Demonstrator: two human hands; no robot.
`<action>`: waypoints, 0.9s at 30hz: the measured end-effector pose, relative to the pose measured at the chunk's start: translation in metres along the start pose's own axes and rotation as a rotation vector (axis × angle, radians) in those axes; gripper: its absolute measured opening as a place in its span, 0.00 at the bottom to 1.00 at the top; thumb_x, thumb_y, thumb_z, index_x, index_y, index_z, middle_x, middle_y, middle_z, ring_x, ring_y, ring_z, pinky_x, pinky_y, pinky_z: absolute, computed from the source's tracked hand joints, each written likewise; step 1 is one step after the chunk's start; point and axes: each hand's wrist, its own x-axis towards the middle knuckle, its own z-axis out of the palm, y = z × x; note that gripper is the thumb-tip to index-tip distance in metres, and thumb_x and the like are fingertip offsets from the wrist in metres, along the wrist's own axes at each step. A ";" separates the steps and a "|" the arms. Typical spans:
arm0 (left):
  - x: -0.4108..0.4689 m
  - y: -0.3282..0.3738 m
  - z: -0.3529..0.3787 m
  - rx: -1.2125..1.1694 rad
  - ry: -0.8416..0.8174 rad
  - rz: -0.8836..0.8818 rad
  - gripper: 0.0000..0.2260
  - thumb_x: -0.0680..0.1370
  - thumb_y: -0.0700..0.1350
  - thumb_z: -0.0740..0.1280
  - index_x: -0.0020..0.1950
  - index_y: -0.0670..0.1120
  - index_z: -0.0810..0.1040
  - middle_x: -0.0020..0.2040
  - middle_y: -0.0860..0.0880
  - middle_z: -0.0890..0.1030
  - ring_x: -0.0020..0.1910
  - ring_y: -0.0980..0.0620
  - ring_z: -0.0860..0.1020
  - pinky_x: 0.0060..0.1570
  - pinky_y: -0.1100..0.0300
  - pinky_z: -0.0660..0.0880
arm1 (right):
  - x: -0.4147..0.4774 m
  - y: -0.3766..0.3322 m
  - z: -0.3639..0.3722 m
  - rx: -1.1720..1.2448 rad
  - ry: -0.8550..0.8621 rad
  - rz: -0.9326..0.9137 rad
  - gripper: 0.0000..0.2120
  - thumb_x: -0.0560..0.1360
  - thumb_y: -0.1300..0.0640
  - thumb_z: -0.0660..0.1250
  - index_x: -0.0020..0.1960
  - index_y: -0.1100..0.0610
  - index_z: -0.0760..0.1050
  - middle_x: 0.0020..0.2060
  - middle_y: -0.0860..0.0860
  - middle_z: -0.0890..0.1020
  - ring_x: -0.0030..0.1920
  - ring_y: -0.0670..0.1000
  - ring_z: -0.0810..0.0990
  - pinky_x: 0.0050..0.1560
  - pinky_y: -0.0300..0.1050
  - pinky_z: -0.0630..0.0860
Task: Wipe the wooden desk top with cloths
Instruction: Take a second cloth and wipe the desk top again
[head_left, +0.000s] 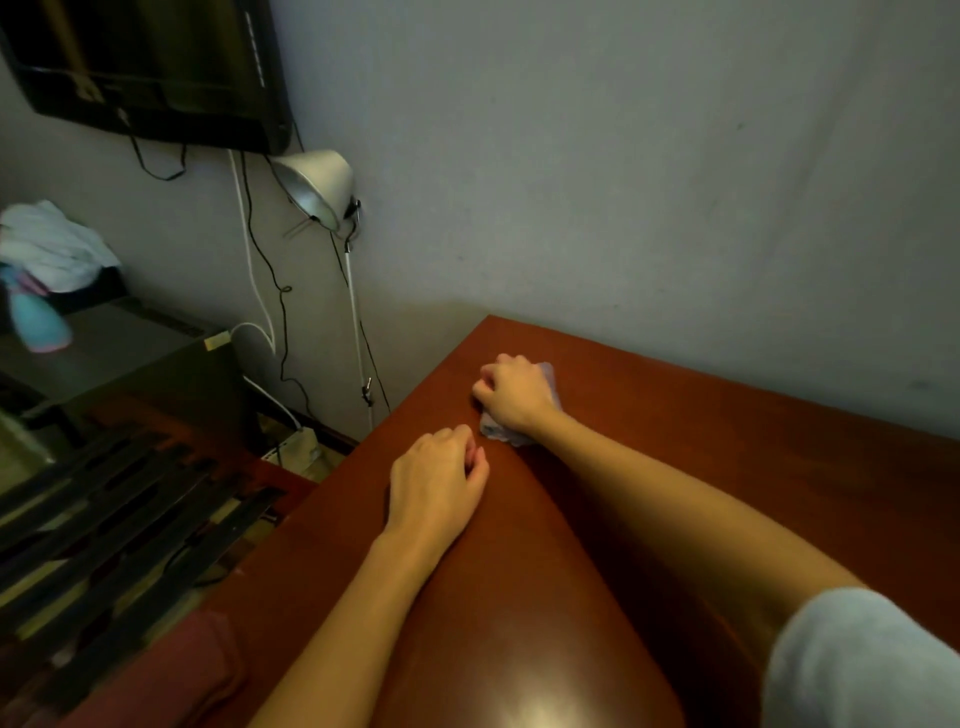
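The reddish-brown wooden desk top (701, 447) fills the lower right, with its back edge against the wall. My right hand (514, 392) presses a crumpled pale lilac cloth (501, 434) onto the desk near the far left corner; most of the cloth is hidden under the hand. My left hand (436, 480) rests flat on the desk just in front of it, near the left edge, with its fingers loosely curled and nothing in it.
A white floor lamp (319, 187) stands left of the desk by the wall, with cables and a power strip (293, 447) below. A dark screen (150, 67) hangs at top left. A low cabinet (119, 353) holds a blue spray bottle (36, 317) and white towels.
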 end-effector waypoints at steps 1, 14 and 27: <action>-0.001 0.000 -0.001 -0.002 0.000 -0.001 0.08 0.78 0.50 0.60 0.40 0.50 0.70 0.36 0.54 0.73 0.39 0.53 0.73 0.33 0.59 0.68 | -0.011 -0.008 -0.001 0.036 -0.016 -0.084 0.12 0.77 0.52 0.58 0.45 0.58 0.77 0.49 0.59 0.77 0.51 0.61 0.75 0.44 0.49 0.66; 0.000 0.000 0.002 -0.034 -0.017 0.030 0.07 0.79 0.49 0.58 0.44 0.51 0.73 0.38 0.55 0.75 0.38 0.57 0.73 0.35 0.61 0.73 | -0.027 0.119 -0.016 0.120 0.039 0.062 0.14 0.74 0.51 0.59 0.34 0.58 0.71 0.37 0.57 0.75 0.43 0.60 0.76 0.40 0.50 0.66; -0.002 -0.002 0.000 -0.028 0.003 0.034 0.08 0.78 0.50 0.61 0.40 0.49 0.71 0.35 0.53 0.73 0.37 0.52 0.74 0.34 0.54 0.73 | -0.022 0.009 -0.003 0.127 -0.063 -0.284 0.11 0.76 0.54 0.60 0.36 0.55 0.70 0.38 0.53 0.71 0.41 0.54 0.70 0.42 0.50 0.65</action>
